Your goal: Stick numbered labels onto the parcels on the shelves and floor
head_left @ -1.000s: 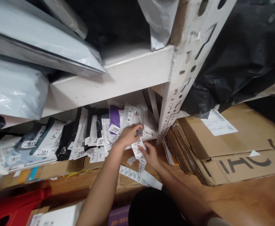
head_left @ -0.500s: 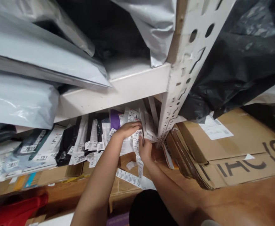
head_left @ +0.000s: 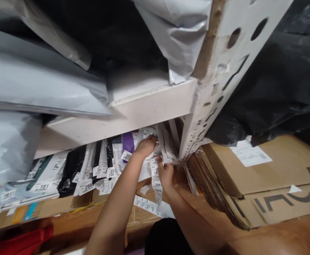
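Note:
My left hand [head_left: 145,147] reaches under the white shelf board [head_left: 133,113] and presses curled fingers onto a row of upright parcels [head_left: 101,164] with numbered white tags. My right hand [head_left: 164,173] is just below and to the right of it, pinching a long strip of numbered labels [head_left: 157,180] that hangs down from the parcels. A purple packet [head_left: 128,144] stands just left of my left hand. The label's upper end is hidden between both hands.
A perforated white shelf post [head_left: 210,95] rises right of my hands. Grey mailer bags [head_left: 38,85] fill the upper shelf; a black bag [head_left: 274,78] lies over cardboard boxes [head_left: 263,177] at right. A loose label strip [head_left: 149,205] lies on cartons below. A red object [head_left: 16,242] sits lower left.
Both hands have moved up and deeper under the shelf board, carrying the label strip with them. The view has tilted closer to the shelf.

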The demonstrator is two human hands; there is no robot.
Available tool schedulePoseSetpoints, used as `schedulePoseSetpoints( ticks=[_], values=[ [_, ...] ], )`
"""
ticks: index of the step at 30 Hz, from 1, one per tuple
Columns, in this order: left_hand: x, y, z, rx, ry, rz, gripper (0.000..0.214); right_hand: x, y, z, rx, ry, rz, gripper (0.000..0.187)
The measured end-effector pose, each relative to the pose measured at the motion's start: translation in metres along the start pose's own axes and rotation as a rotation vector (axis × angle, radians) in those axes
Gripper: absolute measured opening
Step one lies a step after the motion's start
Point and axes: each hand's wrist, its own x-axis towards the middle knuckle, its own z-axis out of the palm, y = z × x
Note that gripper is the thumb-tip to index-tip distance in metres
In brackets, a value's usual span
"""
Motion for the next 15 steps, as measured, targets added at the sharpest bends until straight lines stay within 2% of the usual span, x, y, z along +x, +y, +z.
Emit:
schedulePoseSetpoints(
  ticks=[9, 15],
  values=[
    [0.007, 0.011, 0.004, 0.121, -0.011, -0.091, 0.029, 0.002, 0.006, 0.001, 0.01, -0.018, 0.017, 0.056],
    [0.008, 0.012, 0.006, 0.137, 0.036, -0.094, 0.025, 0.001, 0.009, 0.001, 0.021, -0.005, 0.016, 0.055]
  ],
)
